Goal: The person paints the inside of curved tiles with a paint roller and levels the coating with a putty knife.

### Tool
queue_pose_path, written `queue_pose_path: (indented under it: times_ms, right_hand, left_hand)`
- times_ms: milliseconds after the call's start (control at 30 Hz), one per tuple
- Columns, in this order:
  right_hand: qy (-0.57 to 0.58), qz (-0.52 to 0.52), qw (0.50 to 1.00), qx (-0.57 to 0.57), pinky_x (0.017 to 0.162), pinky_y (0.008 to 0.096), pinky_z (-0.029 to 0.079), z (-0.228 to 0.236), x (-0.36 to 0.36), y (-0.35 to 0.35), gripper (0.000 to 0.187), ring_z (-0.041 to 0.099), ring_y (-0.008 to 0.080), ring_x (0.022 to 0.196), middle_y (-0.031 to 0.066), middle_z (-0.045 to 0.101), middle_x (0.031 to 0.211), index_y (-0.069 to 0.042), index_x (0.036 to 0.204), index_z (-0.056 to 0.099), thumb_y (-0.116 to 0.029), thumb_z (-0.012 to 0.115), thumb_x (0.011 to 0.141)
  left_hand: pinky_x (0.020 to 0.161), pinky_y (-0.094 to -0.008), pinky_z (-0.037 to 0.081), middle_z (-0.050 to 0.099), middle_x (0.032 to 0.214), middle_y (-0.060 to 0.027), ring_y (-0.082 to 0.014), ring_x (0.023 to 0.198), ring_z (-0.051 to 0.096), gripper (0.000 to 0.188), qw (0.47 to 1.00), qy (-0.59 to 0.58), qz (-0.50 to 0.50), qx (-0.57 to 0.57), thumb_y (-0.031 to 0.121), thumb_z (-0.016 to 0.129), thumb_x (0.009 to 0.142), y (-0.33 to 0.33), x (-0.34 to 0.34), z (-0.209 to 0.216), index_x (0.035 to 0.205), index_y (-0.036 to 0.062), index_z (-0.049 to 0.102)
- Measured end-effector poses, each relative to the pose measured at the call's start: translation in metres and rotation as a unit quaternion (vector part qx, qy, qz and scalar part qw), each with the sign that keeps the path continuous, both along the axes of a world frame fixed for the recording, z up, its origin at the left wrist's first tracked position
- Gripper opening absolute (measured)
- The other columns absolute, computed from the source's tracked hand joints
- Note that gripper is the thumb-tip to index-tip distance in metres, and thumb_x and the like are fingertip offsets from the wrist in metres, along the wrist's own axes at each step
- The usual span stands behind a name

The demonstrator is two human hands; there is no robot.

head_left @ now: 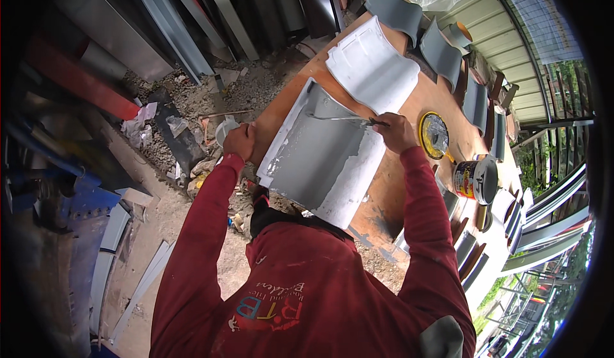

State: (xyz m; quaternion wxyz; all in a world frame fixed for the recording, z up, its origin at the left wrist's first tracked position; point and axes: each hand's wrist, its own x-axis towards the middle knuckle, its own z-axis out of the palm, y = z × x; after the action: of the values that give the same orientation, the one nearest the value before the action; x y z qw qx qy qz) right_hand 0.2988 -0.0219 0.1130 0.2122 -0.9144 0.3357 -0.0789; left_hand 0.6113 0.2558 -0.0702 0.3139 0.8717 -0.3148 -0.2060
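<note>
In my right hand [398,132] is a paintbrush [369,121], its head lying over wet grey paint. Beneath it a curved roof tile [342,201] rests on an orange-brown board, grey over much of its surface and white along the right side. The closed fingers of my left hand [240,142] are at the board's left edge, beside the tile. A pale cup-like container [224,130] shows just beyond that hand; whether the fingers grip it is hidden.
A white tile [374,64] lies behind the painted one. On the board [419,105] are a yellow-rimmed lid [434,135] and a paint can [476,180]. Grey tiles [441,52] line the right side. Metal sheets [166,22] stand at the back left, above gravel and rubble.
</note>
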Motion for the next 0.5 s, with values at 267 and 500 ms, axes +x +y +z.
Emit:
queue_pose_path:
  times_ms: [267, 500]
  right_hand:
    - [0.092, 0.025, 0.995, -0.008, 0.075, 0.0389, 0.055, 0.033, -0.045, -0.010, 0.021, 0.071, 0.0310, 0.080, 0.0155, 0.073, 0.086, -0.002, 0.100, 0.077, -0.013, 0.080, 0.082]
    - [0.013, -0.009, 1.000, 0.005, 0.078, 0.0430, 0.056, 0.007, -0.010, 0.004, 0.019, 0.071, 0.0349, 0.084, 0.0140, 0.074, 0.089, -0.006, 0.096, 0.078, -0.019, 0.078, 0.082]
  left_hand:
    - [0.084, -0.0570, 0.053, 0.073, 0.092, -0.0249, -0.0477, 0.092, 0.068, 0.050, 1.000, -0.007, -0.001, 0.008, 0.049, 0.044, 0.104, -0.004, 0.000, 0.010, 0.103, 0.0086, 0.074]
    - [0.084, -0.0570, 0.053, 0.073, 0.092, -0.0243, -0.0475, 0.093, 0.068, 0.051, 1.000, 0.004, 0.000, 0.010, 0.049, 0.043, 0.104, 0.002, -0.001, 0.005, 0.104, 0.0093, 0.074]
